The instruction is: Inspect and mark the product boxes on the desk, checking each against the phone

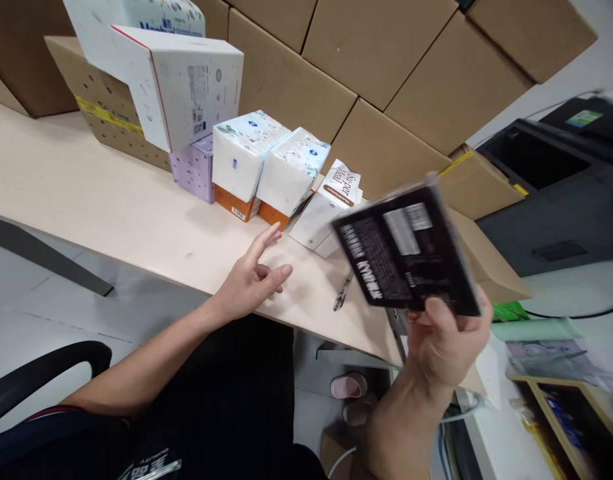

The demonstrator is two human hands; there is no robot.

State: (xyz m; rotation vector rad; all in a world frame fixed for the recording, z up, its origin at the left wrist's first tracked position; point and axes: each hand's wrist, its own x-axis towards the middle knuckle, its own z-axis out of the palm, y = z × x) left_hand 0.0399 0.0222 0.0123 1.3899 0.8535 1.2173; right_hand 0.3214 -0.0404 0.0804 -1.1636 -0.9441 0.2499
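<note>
My right hand [444, 337] grips a flat black box [406, 250] by its lower edge, thumb in front. White print and a pale label show on the box, which is tilted and held up above the table. Over the table's front edge, my left hand [254, 277] is empty with its fingers apart. Two tissue packs [246, 157] stand on orange boxes [236, 203] beyond the left hand. A white carton [316, 217] is beside them, partly behind the black box. A pen [342, 291] lies on the table between my hands.
Brown cardboard boxes [366, 60] are stacked along the back of the table [151, 220]. At the left, a white box [196, 87] sits on a purple box [196, 167]. A black printer-like machine [561, 193] stands at the right. Pink slippers [349, 385] lie on the floor below.
</note>
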